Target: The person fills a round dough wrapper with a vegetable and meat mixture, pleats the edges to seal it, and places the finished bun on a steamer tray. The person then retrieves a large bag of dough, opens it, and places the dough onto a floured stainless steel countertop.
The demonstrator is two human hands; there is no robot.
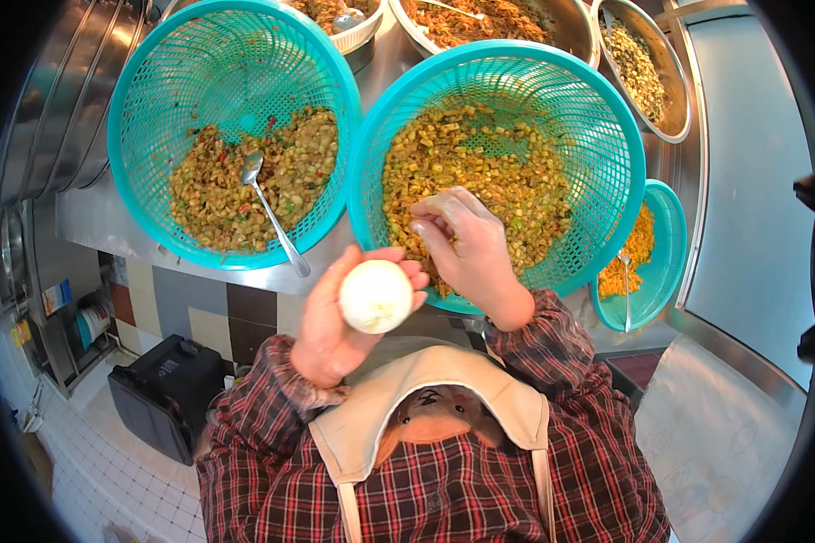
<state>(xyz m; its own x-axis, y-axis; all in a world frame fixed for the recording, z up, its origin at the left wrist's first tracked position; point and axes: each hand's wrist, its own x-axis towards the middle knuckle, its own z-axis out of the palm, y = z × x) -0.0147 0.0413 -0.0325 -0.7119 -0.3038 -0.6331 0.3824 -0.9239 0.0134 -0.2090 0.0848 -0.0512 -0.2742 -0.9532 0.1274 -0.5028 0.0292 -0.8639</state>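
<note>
My left hand (336, 326), palm up, cradles a round white ball of dough (376, 296) with a small creased spot on its lower side. My right hand (465, 244) hovers over the near side of the right turquoise mesh basket (604, 176). Its fingers are curled towards the thumb; whether anything is between them cannot be made out. Chopped, yellow-green vegetable filling (475, 156) covers much of that basket's bottom. To the left, a second turquoise basket (156, 88) holds chopped filling with red bits (299, 149). A metal spoon (272, 210) rests in it, handle over the rim.
Behind the baskets stand metal bowls of filling, one brownish (489, 27) and one greenish (635, 68). A small turquoise basket (672, 251) with orange filling (635, 251) and a spoon (627, 292) sits right. Steamer-like metal tiers (68, 88) rise left; a black bin (166, 400) stands on the floor.
</note>
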